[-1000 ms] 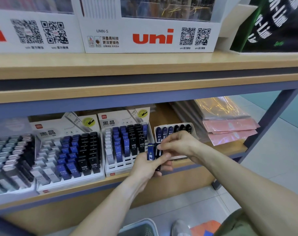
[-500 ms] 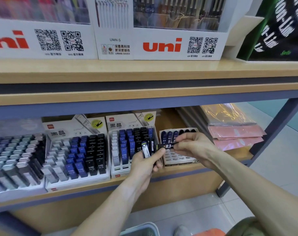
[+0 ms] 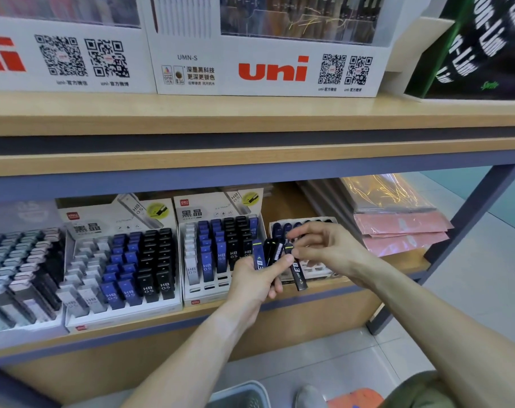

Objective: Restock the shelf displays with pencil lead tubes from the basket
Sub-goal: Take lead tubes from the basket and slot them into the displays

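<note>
We saw pale, matt wood-look boards on the shelf (image 3: 250, 116), edged by a dull grey-blue painted metal frame (image 3: 474, 213). The lead tubes (image 3: 297, 269) were glossy dark plastic; their display boxes (image 3: 191, 213) smooth printed card. Pink and amber packets (image 3: 397, 228) looked like shiny film. Floor tiles (image 3: 486, 290) gleamed faintly.

The small display tray (image 3: 324, 270) beside the lead box (image 3: 218, 248) was mostly hidden by the right hand (image 3: 329, 248); its labels were unreadable.

Lead-tube display boxes (image 3: 123, 260) and pink packets (image 3: 403, 234) are being carried by the lower shelf (image 3: 162, 322); uni cartons (image 3: 268, 69) are being supported by the upper shelf (image 3: 250, 113).
</note>
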The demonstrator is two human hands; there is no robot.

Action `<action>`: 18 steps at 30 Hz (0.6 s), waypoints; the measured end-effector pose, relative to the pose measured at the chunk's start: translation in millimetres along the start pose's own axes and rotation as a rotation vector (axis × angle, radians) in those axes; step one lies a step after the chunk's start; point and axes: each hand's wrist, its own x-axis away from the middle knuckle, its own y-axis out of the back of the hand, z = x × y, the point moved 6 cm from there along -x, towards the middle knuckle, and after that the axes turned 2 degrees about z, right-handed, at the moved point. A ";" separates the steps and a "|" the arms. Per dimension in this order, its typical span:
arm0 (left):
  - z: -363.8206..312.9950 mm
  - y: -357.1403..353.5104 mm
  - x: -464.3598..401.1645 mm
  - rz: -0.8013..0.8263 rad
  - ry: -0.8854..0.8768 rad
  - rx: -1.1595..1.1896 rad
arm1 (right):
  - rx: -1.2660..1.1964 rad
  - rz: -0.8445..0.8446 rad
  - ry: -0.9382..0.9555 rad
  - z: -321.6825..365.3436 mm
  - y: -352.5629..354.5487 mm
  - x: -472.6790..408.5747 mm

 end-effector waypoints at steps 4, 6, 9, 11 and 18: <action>2.1 -3.7 -6.2 -0.021 0.011 0.001 | -0.004 -0.044 0.032 -4.1 9.5 -4.1; 2.7 -5.8 -8.6 -0.041 0.011 -0.006 | -0.021 -0.112 0.034 -6.7 19.9 -6.6; 6.4 -7.9 -13.2 -0.052 0.014 -0.037 | -0.020 -0.243 0.014 -16.2 40.2 -9.2; 9.0 -9.3 -16.4 -0.053 0.009 -0.054 | -0.049 -0.271 0.002 -23.5 48.0 -9.5; 7.8 -28.8 -17.9 0.045 -0.001 -0.072 | -0.192 -0.205 0.002 -32.7 42.1 -15.8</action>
